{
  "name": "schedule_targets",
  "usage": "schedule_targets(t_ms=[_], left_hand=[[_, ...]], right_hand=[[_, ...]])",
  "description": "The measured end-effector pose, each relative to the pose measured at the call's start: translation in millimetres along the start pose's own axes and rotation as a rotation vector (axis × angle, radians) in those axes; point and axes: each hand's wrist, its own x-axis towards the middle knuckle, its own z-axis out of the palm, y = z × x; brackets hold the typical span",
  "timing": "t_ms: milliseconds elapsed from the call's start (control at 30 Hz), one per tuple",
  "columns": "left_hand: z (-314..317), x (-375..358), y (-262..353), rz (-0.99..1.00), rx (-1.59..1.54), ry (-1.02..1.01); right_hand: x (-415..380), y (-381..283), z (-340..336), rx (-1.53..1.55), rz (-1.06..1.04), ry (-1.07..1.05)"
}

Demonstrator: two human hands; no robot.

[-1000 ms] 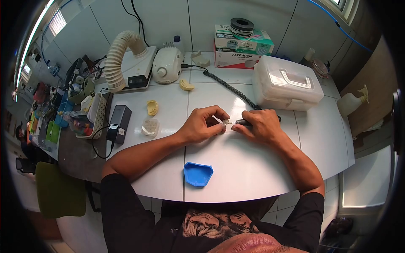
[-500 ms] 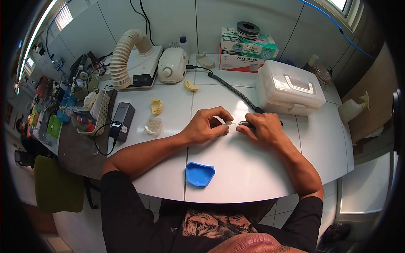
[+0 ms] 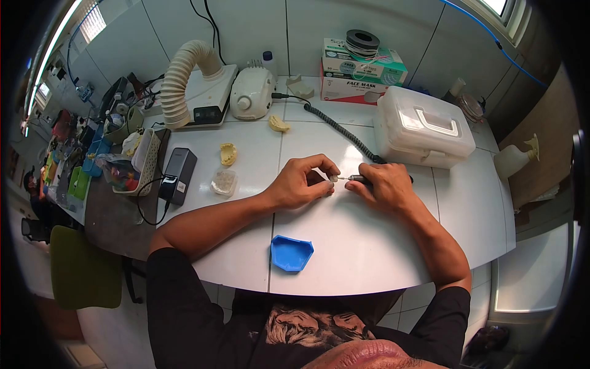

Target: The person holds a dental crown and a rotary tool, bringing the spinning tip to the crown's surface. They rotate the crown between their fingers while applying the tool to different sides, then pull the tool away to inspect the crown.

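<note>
Between the thumb and fingertips of my left hand (image 3: 300, 184) is a small whitish piece (image 3: 334, 178), too small to tell its exact kind. My right hand (image 3: 390, 187) is wrapped round a dark rotary handpiece (image 3: 357, 179). Its thin bit points left and meets the piece, or nearly so. A coiled cable (image 3: 335, 130) runs from behind my right hand to a white motor unit (image 3: 251, 98). Left of my left hand lie a clear box of small pale bits (image 3: 224, 183) and a yellowish dental cast (image 3: 228, 154). Another cast (image 3: 278, 124) lies farther back.
Nearer me sits a blue mould tray (image 3: 292, 253). A white carry case (image 3: 424, 128) and face mask boxes (image 3: 359, 80) stand back right. At the left are a ribbed suction hose (image 3: 178, 86), a grey power box (image 3: 179, 178) and a basket (image 3: 144, 163). Another person is far left.
The view has shifted very slightly. Both hands keep nearly the same place and grip, with the bit still at the small piece.
</note>
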Motion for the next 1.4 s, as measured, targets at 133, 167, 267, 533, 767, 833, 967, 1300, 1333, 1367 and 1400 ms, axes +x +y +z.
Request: schedule_targets(t_ms=[133, 167, 267, 533, 767, 833, 967, 1300, 1333, 1367, 1400], left_hand=[[0.2, -0.1, -1.2, 0.001, -0.004, -0.001], [0.2, -0.1, -0.7, 0.003, -0.002, -0.003], [0.0, -0.2, 0.0, -0.007, 0.003, -0.007], [-0.4, 0.4, -3.5, 0.012, 0.009, 0.001], [0.5, -0.1, -2.3, -0.002, 0.005, 0.005], [0.3, -0.9, 0.8, -0.006, 0.043, 0.011], [0.1, -0.3, -0.3, -0.028, 0.038, 0.002], [0.7, 0.8, -2.0, -0.013, -0.025, 0.002], [0.7, 0.9, -2.4, -0.019, -0.028, 0.002], [0.7, 1.0, -2.7, -0.024, -0.03, 0.002], [0.4, 0.8, -2.6, -0.019, -0.025, -0.001]], right_hand=[[0.1, 1.0, 1.6, -0.008, -0.004, -0.002], [-0.1, 1.4, 2.3, -0.009, -0.008, 0.004], [-0.4, 2.3, 2.4, -0.008, -0.015, 0.011], [-0.2, 2.1, 2.5, -0.014, -0.008, 0.011], [0.0, 4.6, 6.0, -0.018, -0.007, 0.027], [0.6, 3.5, 3.9, 0.007, -0.019, 0.049], [0.3, 1.8, 7.2, 0.019, -0.033, 0.054], [3.0, 3.0, 6.5, 0.029, -0.044, 0.043], [3.1, 3.0, 6.5, 0.025, -0.046, 0.045], [3.1, 2.7, 6.6, 0.021, -0.048, 0.047], [3.1, 2.4, 6.8, 0.018, -0.051, 0.05]])
